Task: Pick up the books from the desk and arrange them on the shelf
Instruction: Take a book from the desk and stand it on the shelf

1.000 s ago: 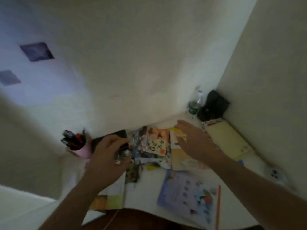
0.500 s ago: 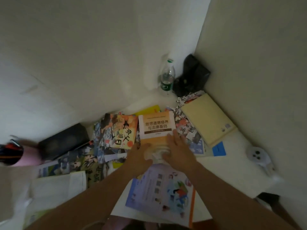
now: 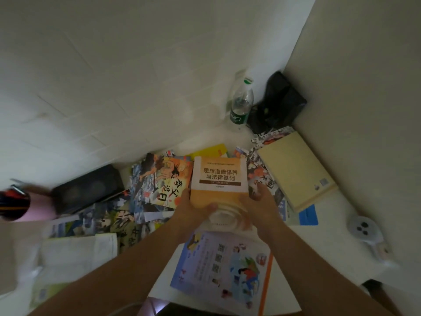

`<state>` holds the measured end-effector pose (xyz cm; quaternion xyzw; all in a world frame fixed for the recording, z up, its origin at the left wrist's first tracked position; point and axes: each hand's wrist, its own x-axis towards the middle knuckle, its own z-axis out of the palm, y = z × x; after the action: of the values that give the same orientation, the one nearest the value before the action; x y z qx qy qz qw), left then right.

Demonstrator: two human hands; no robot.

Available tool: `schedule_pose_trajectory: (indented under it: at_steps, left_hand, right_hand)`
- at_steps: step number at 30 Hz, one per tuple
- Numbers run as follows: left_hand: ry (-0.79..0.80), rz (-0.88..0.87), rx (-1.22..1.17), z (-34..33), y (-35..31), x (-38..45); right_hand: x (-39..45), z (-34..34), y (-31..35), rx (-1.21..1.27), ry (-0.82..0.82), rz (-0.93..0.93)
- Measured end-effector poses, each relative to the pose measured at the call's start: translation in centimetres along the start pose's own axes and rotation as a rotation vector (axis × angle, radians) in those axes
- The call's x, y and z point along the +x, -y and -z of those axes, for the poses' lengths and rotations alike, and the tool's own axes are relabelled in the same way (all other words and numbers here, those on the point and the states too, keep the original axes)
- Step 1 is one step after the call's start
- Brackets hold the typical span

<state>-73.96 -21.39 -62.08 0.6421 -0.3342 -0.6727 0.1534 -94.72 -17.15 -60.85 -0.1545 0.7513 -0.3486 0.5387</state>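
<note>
An orange and white book (image 3: 219,179) with brown Chinese lettering is lifted slightly over the white desk (image 3: 323,238). My left hand (image 3: 190,212) grips its near left edge and my right hand (image 3: 259,207) grips its near right edge. Around it lie several books: an illustrated orange one (image 3: 164,181) to the left, a pale yellow one (image 3: 296,169) to the right, a light blue one (image 3: 224,267) with cartoon figures near me, and a yellow one (image 3: 213,151) behind. No shelf is in view.
A clear water bottle (image 3: 241,103) and a black bag (image 3: 276,103) stand in the far corner. A black box (image 3: 88,188) and a pink pen cup (image 3: 20,206) sit at the left. A white round gadget (image 3: 364,226) lies at the right. Loose picture pages (image 3: 107,217) cover the left.
The view swung right and down. My left hand left the pen-cup side and came to the orange and white book; both hands now grip its near edge and it tilts up.
</note>
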Motion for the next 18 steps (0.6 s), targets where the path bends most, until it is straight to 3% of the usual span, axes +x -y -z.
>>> schedule_pose_trajectory:
  at_steps: [3, 6, 9, 18]
  left_hand:
    - [0.081, 0.081, -0.082, 0.8, 0.0, -0.4]
    - [0.073, 0.058, -0.022, 1.9, -0.5, -1.9]
    - [-0.001, -0.003, 0.118, 2.9, -0.5, -3.4]
    - [-0.284, -0.176, 0.029, 8.6, 0.1, -11.4]
  right_hand:
    - [-1.0, -1.1, 0.1, 0.072, 0.135, -0.1]
    - [-1.7, -2.1, -0.2, 0.077, 0.244, -0.061]
    - [-3.0, -3.1, -0.6, 0.011, 0.291, 0.089]
    - [-7.6, -8.6, 0.5, -0.137, 0.411, 0.468]
